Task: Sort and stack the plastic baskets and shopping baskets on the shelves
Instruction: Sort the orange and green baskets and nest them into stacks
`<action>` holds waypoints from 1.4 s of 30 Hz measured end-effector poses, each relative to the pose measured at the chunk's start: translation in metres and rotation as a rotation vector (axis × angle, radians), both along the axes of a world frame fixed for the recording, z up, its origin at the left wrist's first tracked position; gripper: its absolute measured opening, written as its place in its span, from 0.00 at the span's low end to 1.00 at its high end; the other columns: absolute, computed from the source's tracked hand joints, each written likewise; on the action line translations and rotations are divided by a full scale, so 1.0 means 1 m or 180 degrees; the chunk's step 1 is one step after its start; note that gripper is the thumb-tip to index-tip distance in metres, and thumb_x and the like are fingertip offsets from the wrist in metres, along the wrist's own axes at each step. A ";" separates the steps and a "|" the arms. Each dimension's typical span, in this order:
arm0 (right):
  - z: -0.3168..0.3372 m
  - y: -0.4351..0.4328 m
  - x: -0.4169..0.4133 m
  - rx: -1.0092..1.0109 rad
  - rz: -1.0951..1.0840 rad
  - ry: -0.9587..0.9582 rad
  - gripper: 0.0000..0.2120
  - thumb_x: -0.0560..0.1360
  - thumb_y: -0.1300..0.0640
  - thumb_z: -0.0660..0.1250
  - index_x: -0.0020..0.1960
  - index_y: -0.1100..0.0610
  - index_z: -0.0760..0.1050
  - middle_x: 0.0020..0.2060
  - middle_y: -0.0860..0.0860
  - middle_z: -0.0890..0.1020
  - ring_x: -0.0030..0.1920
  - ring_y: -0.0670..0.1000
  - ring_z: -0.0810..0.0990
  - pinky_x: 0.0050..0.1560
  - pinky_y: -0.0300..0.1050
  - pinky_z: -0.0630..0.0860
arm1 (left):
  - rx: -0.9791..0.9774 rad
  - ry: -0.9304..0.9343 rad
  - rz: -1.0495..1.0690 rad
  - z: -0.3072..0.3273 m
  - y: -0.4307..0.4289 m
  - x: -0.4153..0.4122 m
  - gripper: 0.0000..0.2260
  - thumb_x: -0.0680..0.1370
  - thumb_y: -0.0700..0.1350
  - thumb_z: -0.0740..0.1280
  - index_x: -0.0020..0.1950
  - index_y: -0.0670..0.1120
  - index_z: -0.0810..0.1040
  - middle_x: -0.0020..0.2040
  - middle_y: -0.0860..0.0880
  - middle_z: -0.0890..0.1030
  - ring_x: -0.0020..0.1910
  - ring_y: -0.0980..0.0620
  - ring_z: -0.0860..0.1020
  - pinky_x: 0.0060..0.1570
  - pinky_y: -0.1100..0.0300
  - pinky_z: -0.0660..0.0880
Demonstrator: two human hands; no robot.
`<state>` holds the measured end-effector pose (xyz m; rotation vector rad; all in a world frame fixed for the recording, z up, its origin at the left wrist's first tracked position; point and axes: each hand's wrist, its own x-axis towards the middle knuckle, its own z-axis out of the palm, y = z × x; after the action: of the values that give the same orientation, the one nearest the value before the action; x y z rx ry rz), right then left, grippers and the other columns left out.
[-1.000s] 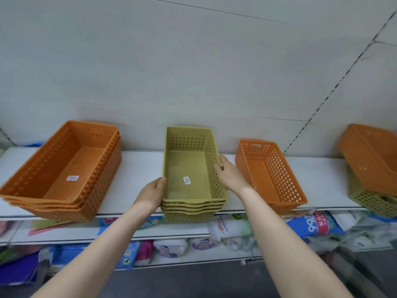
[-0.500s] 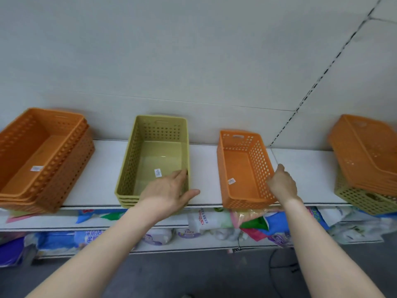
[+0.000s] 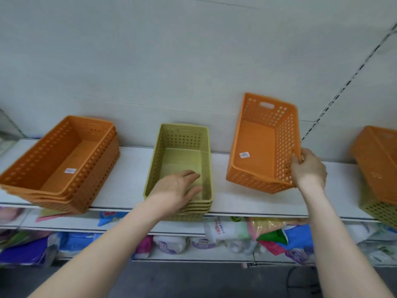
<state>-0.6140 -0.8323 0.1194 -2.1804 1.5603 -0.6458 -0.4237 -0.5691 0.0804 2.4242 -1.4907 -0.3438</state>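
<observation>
Tilting in the right hand (image 3: 307, 171), the orange basket (image 3: 261, 145) holds only a sticker (image 3: 244, 155).

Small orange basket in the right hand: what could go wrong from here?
1. The right hand holds the small orange basket by one side wall only, tilted above the shelf; it could slip or twist.
2. The green stack overhangs the shelf's front edge; the left hand hangs over its near end, so pressing there could tip it.
</observation>
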 end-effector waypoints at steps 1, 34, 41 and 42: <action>0.015 0.010 0.008 -0.0128 0.0038 -0.0120 0.15 0.77 0.54 0.58 0.59 0.58 0.76 0.54 0.64 0.82 0.54 0.68 0.78 0.52 0.54 0.73 | -0.0123 -0.0045 0.0049 0.003 0.011 0.013 0.29 0.77 0.64 0.52 0.71 0.50 0.72 0.71 0.51 0.74 0.66 0.46 0.75 0.62 0.54 0.73; -0.029 0.354 0.330 0.0779 0.1614 0.0425 0.09 0.77 0.53 0.57 0.52 0.54 0.73 0.41 0.53 0.82 0.38 0.55 0.81 0.39 0.48 0.78 | -0.1050 0.3382 0.2417 -0.017 0.290 0.275 0.33 0.78 0.68 0.45 0.72 0.50 0.71 0.67 0.46 0.77 0.62 0.43 0.78 0.60 0.44 0.75; -0.027 0.363 0.337 0.0372 0.1337 0.0422 0.08 0.78 0.57 0.58 0.52 0.58 0.74 0.43 0.56 0.81 0.43 0.60 0.81 0.39 0.46 0.74 | -0.1154 0.3493 0.2153 -0.009 0.277 0.278 0.38 0.72 0.74 0.42 0.68 0.54 0.74 0.59 0.49 0.81 0.60 0.47 0.78 0.60 0.46 0.74; -0.021 0.363 0.338 0.0300 0.1296 0.0430 0.08 0.78 0.57 0.58 0.53 0.59 0.73 0.43 0.57 0.81 0.45 0.61 0.81 0.39 0.46 0.73 | -0.1156 0.3526 0.2112 -0.009 0.276 0.280 0.40 0.69 0.76 0.43 0.68 0.56 0.74 0.60 0.50 0.81 0.61 0.47 0.78 0.61 0.45 0.74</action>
<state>-0.2759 -0.4689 0.0980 -2.4084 1.1237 -0.2965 -0.1435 -0.2933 0.0717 1.7298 -0.2263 -0.9335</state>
